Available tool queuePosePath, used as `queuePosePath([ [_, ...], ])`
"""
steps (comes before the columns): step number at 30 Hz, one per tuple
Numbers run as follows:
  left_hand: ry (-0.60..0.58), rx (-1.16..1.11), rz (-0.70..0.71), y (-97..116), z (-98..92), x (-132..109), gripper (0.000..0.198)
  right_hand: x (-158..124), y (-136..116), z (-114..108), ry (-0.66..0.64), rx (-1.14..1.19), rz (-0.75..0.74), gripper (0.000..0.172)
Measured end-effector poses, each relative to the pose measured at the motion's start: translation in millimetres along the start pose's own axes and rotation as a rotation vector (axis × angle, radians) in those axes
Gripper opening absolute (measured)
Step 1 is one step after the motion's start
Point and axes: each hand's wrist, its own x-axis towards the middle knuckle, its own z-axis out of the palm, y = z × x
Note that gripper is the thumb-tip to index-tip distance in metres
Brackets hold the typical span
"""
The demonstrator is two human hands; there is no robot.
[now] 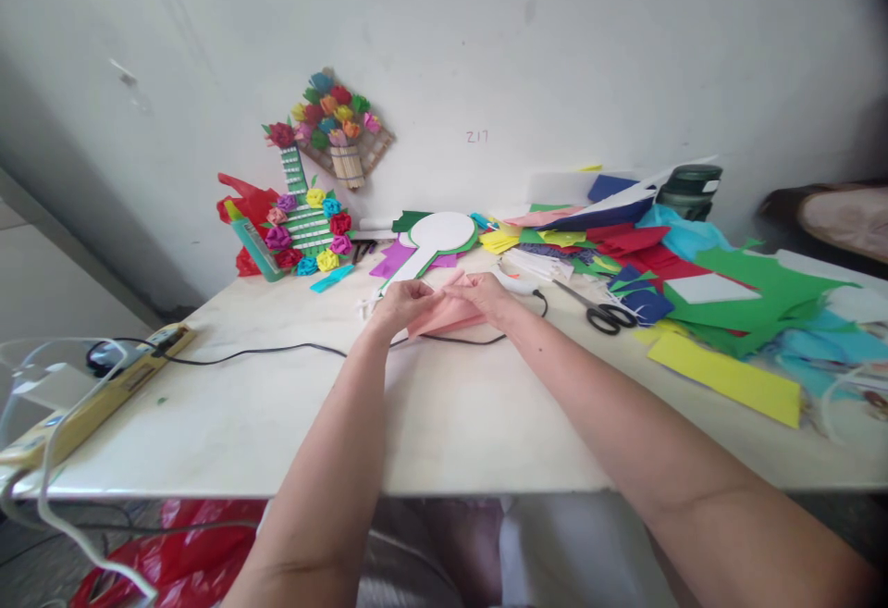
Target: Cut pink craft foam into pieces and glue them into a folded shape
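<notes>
A sheet of pink paper [452, 314] is held between my two hands over the middle of the table. My left hand [409, 303] pinches its upper left part. With fingers closed on the top edge, my right hand [482, 295] grips it close beside the left. Just behind them lies a white round-headed shape with a handle [442, 232], edged in green. A white glue gun [514, 283] rests by my right hand, and its black cord runs under the paper. Black-handled scissors [609, 316] lie farther right.
Coloured paper sheets and scraps [756, 298] cover the right side, with a yellow strip [725, 378] in front. A yellow power strip [104, 395] is at the left edge. A paper-flower guitar [309, 224] and a green glue bottle [256, 249] stand by the wall.
</notes>
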Motion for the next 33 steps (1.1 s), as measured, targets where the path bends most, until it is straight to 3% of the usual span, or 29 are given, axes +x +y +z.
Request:
queuePosePath([
  [10, -0.121, -0.063, -0.034, -3, -7.5, -2, 0.036, 5, 4, -4, 0.009, 0.035, -0.031, 0.028],
  [18, -0.048, 0.009, -0.036, -9, -1.8, 4, 0.035, 2, -1, -2, 0.021, -0.023, 0.035, 0.033],
  [27, -0.114, -0.093, -0.058, -4, -8.3, -1, 0.034, 7, 4, -7, 0.057, 0.011, 0.02, 0.033],
  [33, -0.087, 0.022, -0.073, -4, -10.5, -2, 0.037, 10, 8, -10, 0.084, 0.02, 0.002, 0.033],
])
